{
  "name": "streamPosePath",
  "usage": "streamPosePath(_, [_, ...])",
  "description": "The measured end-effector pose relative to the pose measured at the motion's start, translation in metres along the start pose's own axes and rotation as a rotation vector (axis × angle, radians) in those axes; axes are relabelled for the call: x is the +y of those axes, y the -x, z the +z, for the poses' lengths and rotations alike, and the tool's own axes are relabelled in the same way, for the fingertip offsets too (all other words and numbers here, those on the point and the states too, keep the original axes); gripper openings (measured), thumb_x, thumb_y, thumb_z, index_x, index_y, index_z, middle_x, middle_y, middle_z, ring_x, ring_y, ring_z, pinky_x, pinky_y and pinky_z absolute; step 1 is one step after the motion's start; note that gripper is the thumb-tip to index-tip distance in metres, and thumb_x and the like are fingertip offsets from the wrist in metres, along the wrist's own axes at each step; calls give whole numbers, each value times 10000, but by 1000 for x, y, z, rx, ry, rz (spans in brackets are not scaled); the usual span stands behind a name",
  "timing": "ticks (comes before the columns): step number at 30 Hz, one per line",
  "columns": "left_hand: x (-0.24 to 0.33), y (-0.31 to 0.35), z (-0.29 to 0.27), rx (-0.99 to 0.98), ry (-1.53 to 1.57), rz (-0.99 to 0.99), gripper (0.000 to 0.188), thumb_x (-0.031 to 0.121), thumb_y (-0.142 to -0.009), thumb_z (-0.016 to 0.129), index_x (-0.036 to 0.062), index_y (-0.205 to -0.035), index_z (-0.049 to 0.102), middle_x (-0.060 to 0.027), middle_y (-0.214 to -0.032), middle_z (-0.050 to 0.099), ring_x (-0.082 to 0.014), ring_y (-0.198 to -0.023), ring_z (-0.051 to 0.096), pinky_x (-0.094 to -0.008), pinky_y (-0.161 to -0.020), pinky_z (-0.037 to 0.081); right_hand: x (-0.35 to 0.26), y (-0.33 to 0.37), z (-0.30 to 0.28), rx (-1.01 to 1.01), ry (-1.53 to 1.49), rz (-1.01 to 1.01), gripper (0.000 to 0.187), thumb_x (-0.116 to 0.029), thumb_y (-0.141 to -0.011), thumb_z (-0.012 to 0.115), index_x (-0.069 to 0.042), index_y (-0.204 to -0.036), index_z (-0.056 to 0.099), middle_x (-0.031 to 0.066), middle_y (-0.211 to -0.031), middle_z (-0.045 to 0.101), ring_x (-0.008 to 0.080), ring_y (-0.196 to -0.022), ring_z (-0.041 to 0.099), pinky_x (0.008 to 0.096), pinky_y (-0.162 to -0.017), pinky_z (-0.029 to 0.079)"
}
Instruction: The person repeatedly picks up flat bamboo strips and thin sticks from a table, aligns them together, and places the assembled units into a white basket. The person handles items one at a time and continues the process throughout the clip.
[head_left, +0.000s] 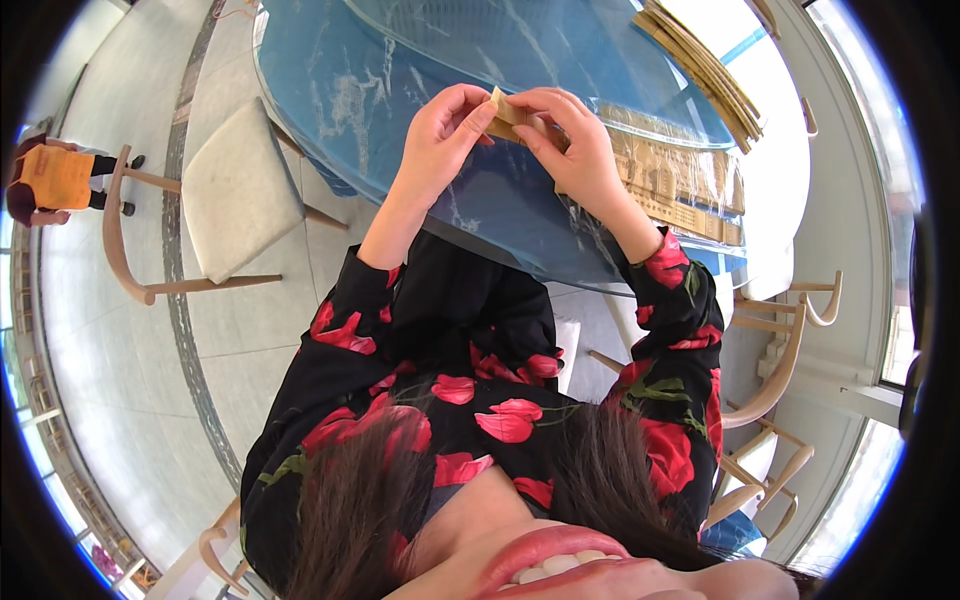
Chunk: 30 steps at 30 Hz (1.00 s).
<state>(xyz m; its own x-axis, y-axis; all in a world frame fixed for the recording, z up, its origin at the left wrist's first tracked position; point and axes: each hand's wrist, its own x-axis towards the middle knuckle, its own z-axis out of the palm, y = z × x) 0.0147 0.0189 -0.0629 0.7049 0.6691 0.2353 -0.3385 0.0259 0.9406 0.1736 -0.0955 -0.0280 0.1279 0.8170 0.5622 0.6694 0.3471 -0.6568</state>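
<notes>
Above the near part of a blue tabletop, both my hands meet at a small, tan folded piece of cardboard [506, 110]. My left hand [440, 140] pinches its left end between thumb and fingers. On the other side, my right hand [575, 150] grips the right end, its thumb underneath and its fingers curled over. Part of the piece is hidden behind the fingers. Right of my right hand lie flat brown cardboard pieces [665, 170] under clear plastic film.
The round table [330, 85] wears a blue marbled cover. A stack of brown cardboard sheets [700, 70] lies at its far right. A chair with a pale seat [240, 190] stands at left, near a person in orange [55, 178]. More wooden chairs [775, 370] stand at right.
</notes>
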Motion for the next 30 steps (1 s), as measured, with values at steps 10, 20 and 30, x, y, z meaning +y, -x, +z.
streamPosePath(10, [-25,-2,-7,11,-84,55,183,38,-980,580,-22,-1140,645,-25,-1094,654,-92,-1033,595,-274,-931,478,-5,-1,-4,-52,220,-81,347,11,-847,704,-57,-1186,670,121,-1169,691,337,-1107,645,409,-954,516])
streamPosePath(20, [0,-9,-15,-148,-72,-153,144,112,-954,695,25,-1070,697,3,-983,695,-63,-917,616,-242,-824,478,-8,-4,-7,-130,279,-188,334,43,-870,663,-40,-1193,664,121,-1180,697,336,-1108,641,414,-974,505])
streamPosePath(30, [10,-9,-14,-164,-144,-186,138,119,-949,707,14,-1037,721,-15,-936,724,-76,-890,647,-241,-796,486,-12,-3,-12,-138,283,-201,341,29,-859,682,-47,-1191,666,119,-1180,697,338,-1105,638,423,-969,505])
